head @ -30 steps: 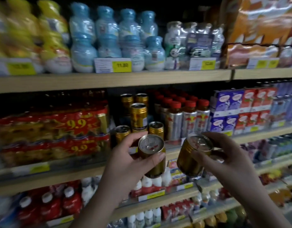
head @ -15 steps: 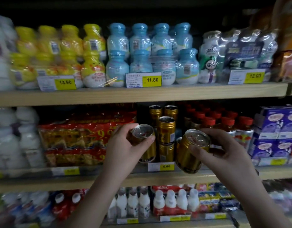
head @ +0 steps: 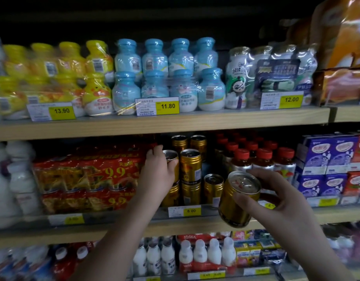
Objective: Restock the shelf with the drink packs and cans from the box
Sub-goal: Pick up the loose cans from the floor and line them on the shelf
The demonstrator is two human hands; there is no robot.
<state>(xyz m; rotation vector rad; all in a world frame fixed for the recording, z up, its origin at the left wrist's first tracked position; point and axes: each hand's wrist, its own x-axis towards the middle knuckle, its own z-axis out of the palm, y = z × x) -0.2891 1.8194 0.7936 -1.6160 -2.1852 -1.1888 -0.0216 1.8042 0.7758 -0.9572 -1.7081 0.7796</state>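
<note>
One gold can (head: 171,158) is upright among the stacked cans (head: 191,171) on the shelf (head: 53,234), and a second gold can (head: 237,201) tilts just in front.

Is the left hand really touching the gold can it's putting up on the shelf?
Touching. The head view shows the left hand curled round the gold can, with the thumb lying across its front below the rim and no gap between them.

Gold cans (head: 190,167) with silver tops, red-capped bottles (head: 263,159), yellow (head: 97,78) and blue bottle packs (head: 154,78), yellow price tags (head: 168,106).
</note>
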